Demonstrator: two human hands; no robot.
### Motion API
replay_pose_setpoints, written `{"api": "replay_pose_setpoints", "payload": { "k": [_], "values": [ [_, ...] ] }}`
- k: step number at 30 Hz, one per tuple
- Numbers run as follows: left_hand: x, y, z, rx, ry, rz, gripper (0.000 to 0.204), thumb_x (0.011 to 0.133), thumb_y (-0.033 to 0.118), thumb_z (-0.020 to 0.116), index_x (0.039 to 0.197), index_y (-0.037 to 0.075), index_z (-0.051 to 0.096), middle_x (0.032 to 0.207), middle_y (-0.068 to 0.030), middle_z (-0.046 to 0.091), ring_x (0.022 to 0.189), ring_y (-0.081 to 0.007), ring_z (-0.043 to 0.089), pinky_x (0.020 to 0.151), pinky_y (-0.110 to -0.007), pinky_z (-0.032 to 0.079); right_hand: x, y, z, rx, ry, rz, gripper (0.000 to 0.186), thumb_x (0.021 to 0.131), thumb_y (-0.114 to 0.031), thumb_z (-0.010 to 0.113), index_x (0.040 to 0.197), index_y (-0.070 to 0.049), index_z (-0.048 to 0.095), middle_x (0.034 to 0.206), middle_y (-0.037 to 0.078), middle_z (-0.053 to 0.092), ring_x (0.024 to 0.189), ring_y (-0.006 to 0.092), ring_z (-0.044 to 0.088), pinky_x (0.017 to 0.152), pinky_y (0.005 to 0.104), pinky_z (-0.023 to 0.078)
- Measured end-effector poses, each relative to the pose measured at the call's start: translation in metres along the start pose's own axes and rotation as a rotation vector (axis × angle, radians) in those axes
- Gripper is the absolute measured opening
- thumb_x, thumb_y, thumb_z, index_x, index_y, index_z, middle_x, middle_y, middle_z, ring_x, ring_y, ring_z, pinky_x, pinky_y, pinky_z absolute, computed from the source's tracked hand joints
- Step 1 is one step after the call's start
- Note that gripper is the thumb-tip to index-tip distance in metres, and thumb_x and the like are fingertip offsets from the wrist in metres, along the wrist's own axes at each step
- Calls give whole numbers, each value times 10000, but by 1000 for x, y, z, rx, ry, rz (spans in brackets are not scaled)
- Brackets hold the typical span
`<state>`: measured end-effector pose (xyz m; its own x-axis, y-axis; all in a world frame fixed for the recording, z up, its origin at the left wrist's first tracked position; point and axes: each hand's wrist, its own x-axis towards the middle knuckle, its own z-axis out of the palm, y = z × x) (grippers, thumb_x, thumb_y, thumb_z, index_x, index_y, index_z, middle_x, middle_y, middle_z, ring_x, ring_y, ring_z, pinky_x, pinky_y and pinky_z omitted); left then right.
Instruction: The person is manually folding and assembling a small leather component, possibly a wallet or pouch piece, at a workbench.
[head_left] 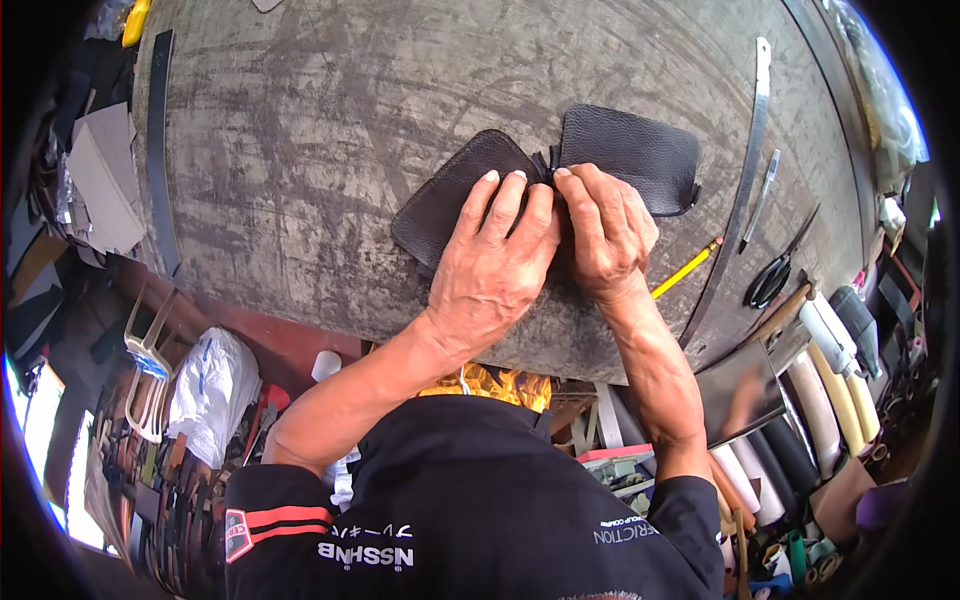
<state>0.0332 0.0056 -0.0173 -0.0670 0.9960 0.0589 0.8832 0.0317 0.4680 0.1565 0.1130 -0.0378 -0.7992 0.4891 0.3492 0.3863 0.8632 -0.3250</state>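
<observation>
Two black grained leather pieces with rounded corners lie on the worn table: a left leather piece (pixel 450 190) set slantwise and a right leather piece (pixel 630 150). Between their inner edges stands a narrow black strip (pixel 543 162) that looks like zipper tape. My left hand (pixel 495 260) bends over the left piece and grips its inner edge, fingertips on top and the thumb hidden. Fingers pressed together, my right hand (pixel 607 228) pinches at the strip beside the right piece; its thumb is mostly out of sight.
Right of my hands lie a yellow pencil-like tool (pixel 687 268), a long metal ruler (pixel 738 180), a pen (pixel 762 200) and black-handled scissors (pixel 772 280). A dark flat bar (pixel 161 150) runs along the table's left side. Material rolls (pixel 815 400) stand at lower right.
</observation>
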Motion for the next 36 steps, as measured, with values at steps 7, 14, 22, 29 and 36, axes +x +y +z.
{"api": "replay_pose_setpoints", "payload": {
  "k": [7,14,22,29,36],
  "values": [
    [-1,-2,3,50,20,43,359,800,143,592,1110,-24,663,1203,-135,535,1212,-316,496,1113,-473,383,3,3,-2,-11,4,-61,281,738,-87,675,1003,1,701,1005,99,671,857,220,677,707,315,556],
    [-3,-5,2,17,15,41,367,799,143,584,1119,-20,659,1221,-139,531,1226,-315,481,1122,-469,369,3,2,1,-26,-3,-59,268,757,-86,667,1010,-2,694,997,94,660,849,217,669,701,319,544],
    [-3,-1,0,-42,47,-12,326,778,97,666,1085,-11,672,1198,-131,574,1215,-302,508,1098,-451,397,2,3,0,-21,-13,-84,280,763,-96,653,1024,2,684,1002,104,656,850,227,665,707,327,539],
    [6,-31,-10,-332,159,-23,335,748,4,700,1083,12,677,1138,-121,597,1147,-311,551,999,-430,457,-3,8,3,28,-6,-60,285,763,-89,655,1036,-8,677,1017,112,661,855,236,668,723,335,543],
    [29,-62,-6,-70,175,174,325,759,80,700,1083,68,694,1107,-55,612,1096,-253,560,944,-395,460,-2,7,1,18,-29,-33,258,773,-79,659,1021,-11,684,1019,109,665,859,229,672,727,330,543]
  ]
}}
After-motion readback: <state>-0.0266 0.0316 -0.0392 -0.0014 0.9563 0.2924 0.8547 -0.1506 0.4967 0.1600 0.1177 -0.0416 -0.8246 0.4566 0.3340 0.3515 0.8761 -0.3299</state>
